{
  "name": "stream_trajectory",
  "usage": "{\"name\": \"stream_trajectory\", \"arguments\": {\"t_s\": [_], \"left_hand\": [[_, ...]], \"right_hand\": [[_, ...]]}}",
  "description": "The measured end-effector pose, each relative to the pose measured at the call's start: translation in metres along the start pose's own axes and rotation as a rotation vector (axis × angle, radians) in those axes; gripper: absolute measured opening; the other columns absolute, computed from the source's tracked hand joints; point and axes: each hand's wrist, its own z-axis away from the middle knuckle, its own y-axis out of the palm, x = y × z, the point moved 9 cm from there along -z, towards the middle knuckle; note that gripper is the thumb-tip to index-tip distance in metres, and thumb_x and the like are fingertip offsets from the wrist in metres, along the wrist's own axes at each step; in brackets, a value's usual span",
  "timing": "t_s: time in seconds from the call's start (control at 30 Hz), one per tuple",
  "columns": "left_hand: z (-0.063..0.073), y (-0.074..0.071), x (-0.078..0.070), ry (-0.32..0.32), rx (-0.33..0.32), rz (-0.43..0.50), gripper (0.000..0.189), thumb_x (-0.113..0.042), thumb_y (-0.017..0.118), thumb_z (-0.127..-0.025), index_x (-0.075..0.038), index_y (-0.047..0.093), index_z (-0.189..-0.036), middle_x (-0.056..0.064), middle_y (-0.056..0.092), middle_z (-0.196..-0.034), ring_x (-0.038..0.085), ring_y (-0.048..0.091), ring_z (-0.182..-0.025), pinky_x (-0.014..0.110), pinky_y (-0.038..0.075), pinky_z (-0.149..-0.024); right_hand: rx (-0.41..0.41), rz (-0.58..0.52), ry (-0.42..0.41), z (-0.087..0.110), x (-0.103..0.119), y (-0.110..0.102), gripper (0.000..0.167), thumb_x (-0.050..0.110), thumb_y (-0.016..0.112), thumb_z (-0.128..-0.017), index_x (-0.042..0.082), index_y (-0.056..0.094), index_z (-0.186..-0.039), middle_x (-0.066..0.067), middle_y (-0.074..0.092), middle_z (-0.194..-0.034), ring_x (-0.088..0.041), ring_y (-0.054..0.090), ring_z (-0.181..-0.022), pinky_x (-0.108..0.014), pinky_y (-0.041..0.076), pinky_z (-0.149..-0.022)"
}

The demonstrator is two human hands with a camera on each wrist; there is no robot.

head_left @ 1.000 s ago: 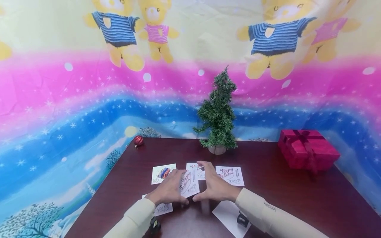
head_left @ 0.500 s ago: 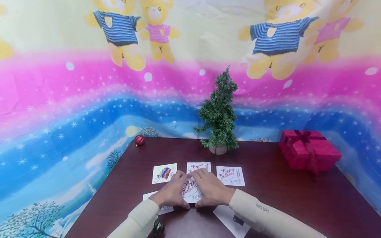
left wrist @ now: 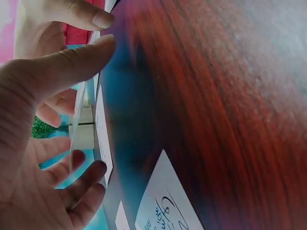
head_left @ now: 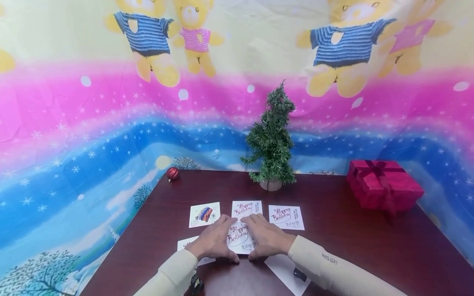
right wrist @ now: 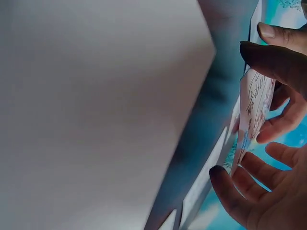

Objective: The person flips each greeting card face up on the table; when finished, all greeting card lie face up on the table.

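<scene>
A white card point(head_left: 240, 238) with red "Happy Birthday" lettering is held by its two side edges between both hands. My left hand point(head_left: 214, 238) grips the left edge, fingers behind and thumb near the front corner. On the opposite edge, my right hand point(head_left: 269, 237) holds it the same way. The thumb tips come close together. In the left wrist view the card point(left wrist: 79, 112) shows nearly edge-on, raised off the table; the right wrist view shows the card's point(right wrist: 256, 103) written face. Behind it lies another birthday card point(head_left: 245, 207), partly covered.
More cards lie flat: a picture card point(head_left: 200, 213) at far left, a birthday card point(head_left: 286, 218) at right, and one point(head_left: 184, 243) under the left wrist. White paper point(head_left: 283, 271) is below the right forearm. A red bauble point(head_left: 172, 174), small tree point(head_left: 272, 144) and red gift box point(head_left: 385, 185) stand behind.
The card, tilted a second ago, has turned straighter and come slightly lower in view. The right hand has moved in to its right edge. Over the last half second the hands barely moved.
</scene>
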Motion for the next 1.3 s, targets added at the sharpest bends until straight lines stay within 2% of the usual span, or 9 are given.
{"name": "stream_trajectory", "arguments": {"t_s": [0.2,0.4,0.67,0.83,1.07,1.3], "left_hand": [[0.003,0.005,0.003,-0.011,0.037,0.004,0.102,-0.049,0.096,-0.050,-0.009,0.057,-0.135,0.001,0.051,-0.117,0.015,0.054,-0.098,0.031,0.048,-0.089],[0.001,0.007,0.003,0.001,0.037,-0.093,0.102,-0.059,0.093,-0.048,-0.011,0.061,-0.132,-0.002,0.055,-0.113,0.015,0.049,-0.100,0.031,0.046,-0.087],[-0.001,0.013,0.002,-0.015,0.080,-0.103,0.102,-0.060,0.094,-0.048,-0.011,0.063,-0.132,-0.003,0.054,-0.110,0.014,0.047,-0.096,0.031,0.045,-0.084],[-0.002,0.013,0.002,-0.018,0.086,-0.113,0.102,-0.061,0.093,-0.049,-0.011,0.063,-0.132,-0.002,0.054,-0.111,0.014,0.047,-0.096,0.031,0.045,-0.083],[-0.002,0.013,0.001,0.002,0.076,-0.139,0.101,-0.062,0.092,-0.050,-0.009,0.063,-0.131,-0.002,0.054,-0.112,0.015,0.047,-0.097,0.032,0.045,-0.086],[-0.002,0.015,0.001,-0.003,0.078,-0.151,0.101,-0.062,0.091,-0.051,-0.008,0.062,-0.132,0.000,0.054,-0.114,0.016,0.047,-0.097,0.032,0.045,-0.085]], "right_hand": [[0.049,-0.086,0.007,0.001,-0.002,0.009,0.098,0.038,0.093,-0.057,0.012,0.047,-0.140,-0.002,0.052,-0.128,-0.017,0.046,-0.115,-0.036,0.046,-0.096],[0.080,-0.063,0.011,0.001,-0.003,0.012,0.101,0.042,0.094,-0.055,0.012,0.047,-0.139,-0.002,0.054,-0.130,-0.016,0.047,-0.112,-0.034,0.047,-0.093],[0.136,-0.035,0.037,0.001,-0.007,0.015,0.102,0.047,0.095,-0.054,0.012,0.049,-0.139,0.001,0.058,-0.122,-0.013,0.050,-0.107,-0.033,0.048,-0.089],[0.137,-0.008,0.032,0.000,-0.010,0.015,0.103,0.050,0.095,-0.055,0.013,0.050,-0.140,0.003,0.059,-0.121,-0.012,0.051,-0.104,-0.032,0.048,-0.088],[0.111,-0.029,-0.005,0.002,-0.007,0.012,0.101,0.047,0.095,-0.056,0.011,0.052,-0.139,0.000,0.059,-0.128,-0.013,0.052,-0.107,-0.032,0.047,-0.089],[0.121,-0.005,-0.005,0.002,-0.008,0.013,0.097,0.050,0.093,-0.058,0.011,0.053,-0.138,0.002,0.060,-0.125,-0.012,0.052,-0.104,-0.030,0.047,-0.086]]}}
